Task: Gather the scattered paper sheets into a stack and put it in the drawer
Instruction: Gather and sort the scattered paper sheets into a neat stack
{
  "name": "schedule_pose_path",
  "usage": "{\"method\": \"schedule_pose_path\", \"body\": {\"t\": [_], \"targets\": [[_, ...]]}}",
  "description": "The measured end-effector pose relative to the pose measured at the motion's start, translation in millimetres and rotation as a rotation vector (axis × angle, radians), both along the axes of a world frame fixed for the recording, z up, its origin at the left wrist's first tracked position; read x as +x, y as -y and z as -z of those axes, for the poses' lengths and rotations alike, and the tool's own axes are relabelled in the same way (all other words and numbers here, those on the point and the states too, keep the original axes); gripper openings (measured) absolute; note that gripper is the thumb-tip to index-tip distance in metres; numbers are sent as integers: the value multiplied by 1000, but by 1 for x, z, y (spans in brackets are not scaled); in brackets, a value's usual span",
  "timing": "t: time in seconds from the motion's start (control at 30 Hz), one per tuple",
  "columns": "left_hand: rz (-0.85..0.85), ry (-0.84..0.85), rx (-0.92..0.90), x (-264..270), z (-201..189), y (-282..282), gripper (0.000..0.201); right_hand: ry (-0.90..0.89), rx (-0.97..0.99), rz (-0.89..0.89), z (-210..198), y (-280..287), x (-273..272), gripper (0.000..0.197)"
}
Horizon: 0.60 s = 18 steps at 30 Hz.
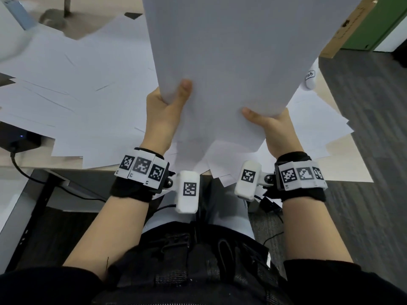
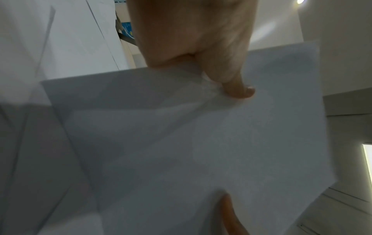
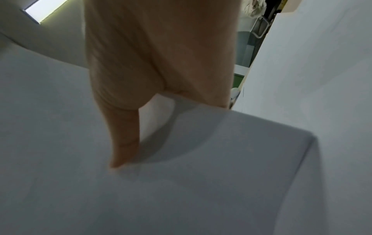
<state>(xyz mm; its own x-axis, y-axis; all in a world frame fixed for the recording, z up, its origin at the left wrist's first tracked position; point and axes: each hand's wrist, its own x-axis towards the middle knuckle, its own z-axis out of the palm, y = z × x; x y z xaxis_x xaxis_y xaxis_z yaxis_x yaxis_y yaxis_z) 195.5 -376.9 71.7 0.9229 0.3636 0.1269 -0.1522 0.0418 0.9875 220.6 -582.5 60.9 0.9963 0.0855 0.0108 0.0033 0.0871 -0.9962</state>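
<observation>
Gathering step: left hand [image 1: 164, 111] and right hand [image 1: 267, 124] pinch the stack [image 1: 231, 62]. Next: collect counter [image 1: 33, 165] sheets [image 1: 77, 84] (many left).

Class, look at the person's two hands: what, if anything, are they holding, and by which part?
Both hold the paper stack by its near bottom edge: the left hand at the left corner, the right hand at the right corner, thumbs on top.

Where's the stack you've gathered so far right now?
In the head view, the paper stack is centre, lifted above the table, held at its near edge by left hand and right hand.
</observation>
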Motion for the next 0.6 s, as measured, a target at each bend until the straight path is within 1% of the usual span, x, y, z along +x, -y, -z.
{"method": "schedule_pose_path", "body": {"t": [0.13,0.2,0.23,0.27,0.3,0.37,0.4,0.43,0.5,0.6], "targets": [[57,-45,62,2,-1,-2,43,-6,22,117,-7,2,1,13],[82,-108,84,6,-3,-3,57,13,-22,154,-12,10,3,6],[74,-163,108,8,-1,-3,61,24,-54,165,-13,15,3,2],[53,-229,150,10,1,-2,59,27,-83,174,-14,20,3,2],[24,-306,223,14,6,-2,53,22,-109,179,-13,27,3,1],[15,-509,468,18,18,-1,40,-22,-164,208,-8,43,4,10],[44,-626,596,18,24,0,38,-51,-194,230,-4,50,4,17],[79,-713,704,19,29,3,42,-81,-230,265,1,58,5,22],[118,-793,835,17,37,10,52,-128,-311,346,12,70,8,24],[84,-780,884,17,43,22,50,-183,-455,432,23,80,11,13]]}}
